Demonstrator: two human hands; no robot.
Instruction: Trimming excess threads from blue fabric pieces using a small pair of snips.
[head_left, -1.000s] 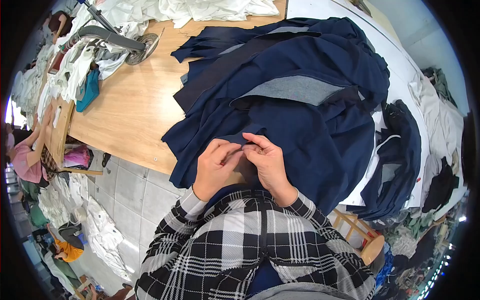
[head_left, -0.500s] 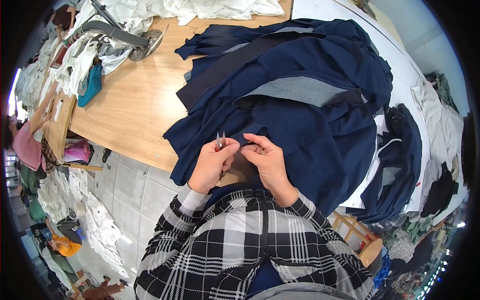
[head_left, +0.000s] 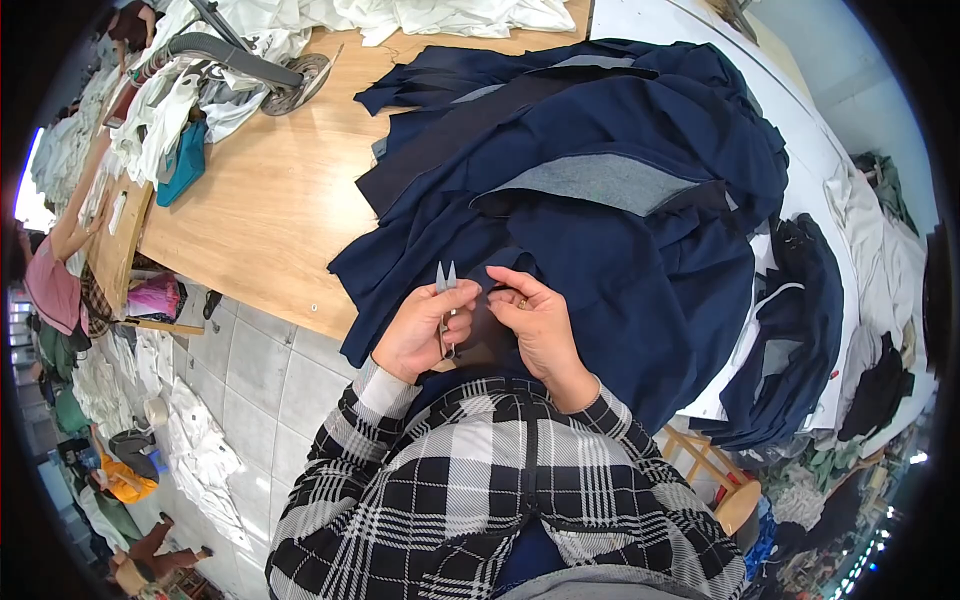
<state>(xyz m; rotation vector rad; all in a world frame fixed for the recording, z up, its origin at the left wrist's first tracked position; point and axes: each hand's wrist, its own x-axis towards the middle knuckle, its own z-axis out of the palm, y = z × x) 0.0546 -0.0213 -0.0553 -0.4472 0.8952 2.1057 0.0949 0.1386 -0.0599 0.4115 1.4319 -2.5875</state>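
My left hand (head_left: pixel 412 332) is closed round a small pair of thread snips (head_left: pixel 445 275), whose two pointed blades stick up past the fingers, slightly apart. Close by on its right, my right hand (head_left: pixel 545 335) has thumb and forefinger drawn together in a pinch; what lies between them is too small to make out. A ring shows on one of its fingers. Both hands are over the near edge of a big heap of navy blue fabric pieces (head_left: pixel 640 270). A grey facing (head_left: pixel 600 182) shows among the folds.
The heap lies across a wooden table (head_left: pixel 255 190) and a white surface beside it. More navy pieces (head_left: pixel 790 330) lie at the right. White cloth (head_left: pixel 450 15), a grey hose (head_left: pixel 230 62) and a teal bag (head_left: pixel 182 165) are at the far side. A wooden stool (head_left: pixel 735 505) stands lower right.
My left hand has turned a little, so the snips show more, with their blades pointing away from me. The gap between my hands is slightly wider. The right hand has barely moved.
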